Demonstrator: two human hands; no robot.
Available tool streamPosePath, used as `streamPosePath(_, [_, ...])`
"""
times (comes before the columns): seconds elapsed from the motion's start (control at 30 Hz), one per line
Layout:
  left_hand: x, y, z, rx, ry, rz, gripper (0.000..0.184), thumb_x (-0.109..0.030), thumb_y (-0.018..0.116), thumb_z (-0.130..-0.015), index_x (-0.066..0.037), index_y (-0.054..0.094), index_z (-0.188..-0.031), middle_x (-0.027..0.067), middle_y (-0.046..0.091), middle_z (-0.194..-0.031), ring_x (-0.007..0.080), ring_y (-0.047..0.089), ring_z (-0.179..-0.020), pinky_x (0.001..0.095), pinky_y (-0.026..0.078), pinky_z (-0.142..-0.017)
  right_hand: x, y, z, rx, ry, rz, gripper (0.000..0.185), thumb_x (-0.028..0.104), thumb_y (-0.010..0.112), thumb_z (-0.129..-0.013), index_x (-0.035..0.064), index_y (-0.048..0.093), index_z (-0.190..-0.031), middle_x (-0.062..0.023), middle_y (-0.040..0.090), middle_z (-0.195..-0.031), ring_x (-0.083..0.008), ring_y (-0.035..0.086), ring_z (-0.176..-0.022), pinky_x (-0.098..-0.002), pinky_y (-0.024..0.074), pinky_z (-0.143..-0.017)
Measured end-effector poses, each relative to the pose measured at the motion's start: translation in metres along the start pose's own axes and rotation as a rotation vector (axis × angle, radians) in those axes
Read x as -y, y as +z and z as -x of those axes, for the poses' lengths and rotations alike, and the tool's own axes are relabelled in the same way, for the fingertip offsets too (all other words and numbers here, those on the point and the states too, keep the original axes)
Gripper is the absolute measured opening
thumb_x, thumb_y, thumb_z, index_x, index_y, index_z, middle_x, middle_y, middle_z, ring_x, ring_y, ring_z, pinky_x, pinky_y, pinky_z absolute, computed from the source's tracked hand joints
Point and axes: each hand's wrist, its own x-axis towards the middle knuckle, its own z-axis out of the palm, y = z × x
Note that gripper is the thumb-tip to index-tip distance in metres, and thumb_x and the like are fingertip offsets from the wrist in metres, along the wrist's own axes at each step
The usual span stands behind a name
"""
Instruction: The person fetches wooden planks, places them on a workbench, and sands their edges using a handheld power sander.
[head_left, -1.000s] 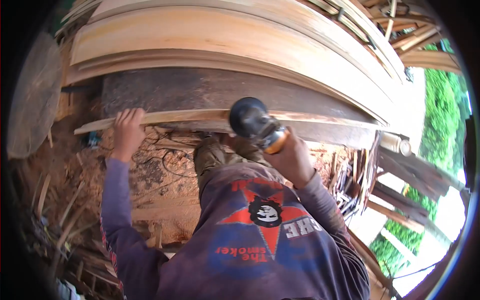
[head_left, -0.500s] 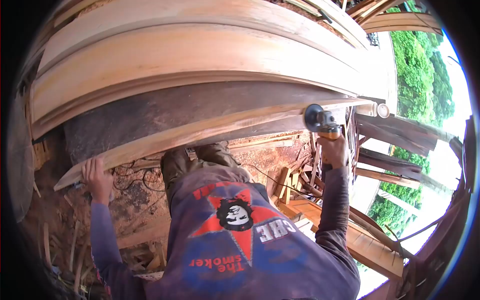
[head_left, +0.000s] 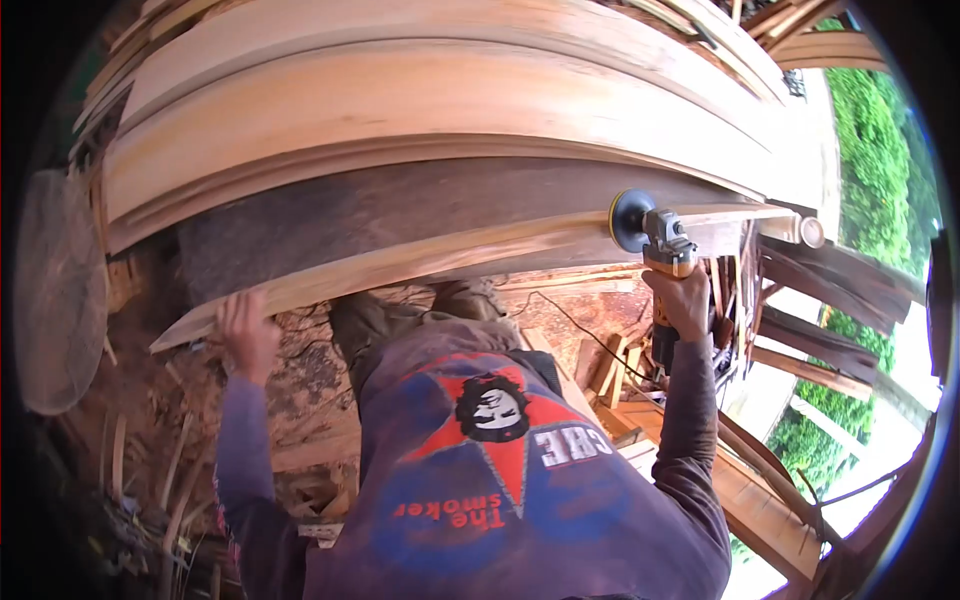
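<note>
A long, narrow wooden plank [head_left: 430, 255] lies across a dark worktop [head_left: 330, 210], its tapered end at the left. My left hand [head_left: 248, 335] is closed over the plank near that end. In my right hand [head_left: 683, 298] is an angle grinder [head_left: 668, 245] with a round sanding disc [head_left: 630, 220], gripped around its body. The disc is tilted on edge by the plank's right part; whether it touches the wood I cannot tell.
Wide, pale boards [head_left: 430, 95] are stacked beyond the worktop. A cord [head_left: 575, 325] runs behind my right arm, over sawdust-covered ground [head_left: 310, 400]. Wood offcuts [head_left: 620, 365] lie at the right, with dark beams [head_left: 830, 270] farther out. Scrap sticks [head_left: 170, 470] stand at lower left.
The whole scene has shifted right in view as the camera turned. Relative to the plank, the grinder has moved a little to the left. My left hand still grips the tapered end.
</note>
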Motion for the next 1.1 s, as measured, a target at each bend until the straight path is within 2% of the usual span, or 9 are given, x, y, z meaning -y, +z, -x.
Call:
streamPosePath(0.13, [0.015,-0.017,0.000,0.055,0.015,0.114,0.037,0.004,0.067,-0.073,-0.005,0.066,-0.109,0.0137,0.070,-0.105,0.0365,0.064,-0.106,0.0505,0.047,-0.097,0.061,0.068,0.052,0.090,0.013,0.086,0.033,0.017,0.083,-0.075,0.0006,0.076,-0.103,-0.0090,0.077,-0.089,-0.0155,0.071,-0.080,-0.0339,0.0568,-0.074])
streamPosePath(0.3, [0.145,-0.057,0.053,0.071,-0.206,0.050,0.038,-0.001,0.077,-0.077,-0.006,0.067,-0.113,0.0140,0.070,-0.112,0.0354,0.062,-0.114,0.0510,0.043,-0.106,0.146,0.161,0.109,0.272,-0.048,0.172,0.035,0.018,0.084,-0.075,-0.0012,0.076,-0.103,-0.0113,0.078,-0.088,-0.0171,0.074,-0.080,-0.0357,0.0580,-0.076])
streamPosePath(0.47, [0.188,-0.060,0.071,-0.163,-0.269,0.394,0.046,-0.003,0.087,-0.075,-0.008,0.066,-0.116,0.0093,0.066,-0.129,0.0334,0.059,-0.125,0.0481,0.040,-0.111,0.202,0.238,0.159,0.324,-0.186,0.301,0.047,0.022,0.089,-0.073,-0.0001,0.071,-0.111,-0.0139,0.079,-0.092,-0.0224,0.077,-0.083,-0.0382,0.0591,-0.077])
streamPosePath(0.5, [0.193,-0.058,0.078,-0.151,-0.393,0.471,0.049,-0.002,0.088,-0.075,-0.007,0.065,-0.117,0.0095,0.064,-0.132,0.0330,0.057,-0.129,0.0467,0.040,-0.112,0.220,0.250,0.171,0.330,-0.182,0.380,0.046,0.021,0.089,-0.075,-0.0007,0.071,-0.111,-0.0141,0.079,-0.096,-0.0221,0.077,-0.086,-0.0383,0.0588,-0.079])
streamPosePath(0.63, [0.218,-0.019,0.099,-0.217,-0.425,0.725,0.057,0.000,0.090,-0.075,-0.007,0.062,-0.124,0.0124,0.066,-0.130,0.0321,0.067,-0.114,0.0432,0.053,-0.099,0.254,0.297,0.196,0.430,-0.249,0.393,0.053,0.023,0.091,-0.073,-0.0009,0.067,-0.114,-0.0177,0.078,-0.094,-0.0284,0.079,-0.086,-0.0405,0.0600,-0.078])
streamPosePath(0.7, [0.203,-0.020,0.087,-0.470,-0.651,1.098,0.056,0.003,0.089,-0.076,-0.006,0.062,-0.124,0.0129,0.068,-0.124,0.0293,0.070,-0.108,0.0409,0.056,-0.095,0.268,0.318,0.207,0.454,-0.352,0.390,0.054,0.025,0.092,-0.073,-0.0019,0.066,-0.112,-0.0193,0.077,-0.090,-0.0334,0.078,-0.084,-0.0419,0.0604,-0.076])
streamPosePath(0.8, [0.218,0.028,0.104,-0.356,-0.452,0.950,0.054,0.005,0.088,-0.077,-0.005,0.062,-0.123,0.0125,0.068,-0.118,0.0276,0.069,-0.110,0.0400,0.056,-0.097,0.294,0.348,0.221,0.513,-0.376,0.424,0.059,0.027,0.093,-0.072,-0.0018,0.064,-0.114,-0.0206,0.076,-0.089,-0.0366,0.078,-0.084,-0.0440,0.0605,-0.076])
streamPosePath(0.93, [0.224,0.087,0.106,-0.538,-0.380,1.045,0.043,0.007,0.079,-0.081,-0.007,0.060,-0.117,0.0118,0.068,-0.110,0.0313,0.069,-0.106,0.0406,0.056,-0.093,0.322,0.379,0.229,0.566,-0.431,0.444,0.066,0.028,0.095,-0.071,-0.0026,0.062,-0.119,-0.0225,0.076,-0.094,-0.0381,0.078,-0.087,-0.0453,0.0603,-0.078])
streamPosePath(1.1, [0.220,0.085,0.107,-0.470,-0.448,1.019,0.042,0.010,0.074,-0.082,-0.008,0.061,-0.119,0.0122,0.071,-0.110,0.0285,0.073,-0.105,0.0383,0.058,-0.089,0.352,0.410,0.242,0.628,-0.510,0.483,0.068,0.031,0.095,-0.074,-0.0031,0.060,-0.121,-0.0244,0.076,-0.095,-0.0405,0.077,-0.091,-0.0455,0.0605,-0.078])
